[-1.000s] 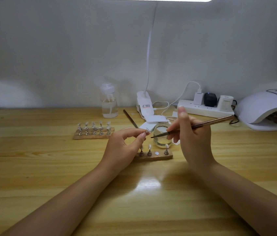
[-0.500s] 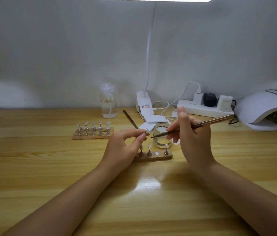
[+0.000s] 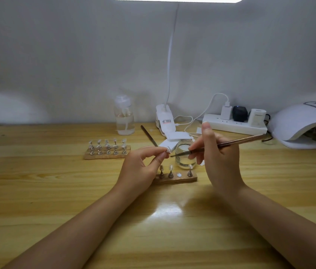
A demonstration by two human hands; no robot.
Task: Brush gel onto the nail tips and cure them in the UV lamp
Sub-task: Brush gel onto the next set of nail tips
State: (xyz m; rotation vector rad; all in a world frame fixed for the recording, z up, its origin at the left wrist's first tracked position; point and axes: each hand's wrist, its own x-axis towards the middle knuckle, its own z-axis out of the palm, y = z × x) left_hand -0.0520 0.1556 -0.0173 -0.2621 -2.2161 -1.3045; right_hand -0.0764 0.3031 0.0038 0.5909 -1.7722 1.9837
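Two hands (image 3: 141, 167) (image 3: 221, 162), thin brush (image 3: 225, 145), glass jar (image 3: 185, 157)

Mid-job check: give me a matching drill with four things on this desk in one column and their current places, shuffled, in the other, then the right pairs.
Things:
1. brush
2. nail tip
3. UV lamp
4. pump bottle

Places:
A. far right edge of the desk
B. pinched in the left hand
C. by the wall, left of the clip lamp base
D. held in the right hand

Pairs: 1-D, 2-B, 3-A, 4-C
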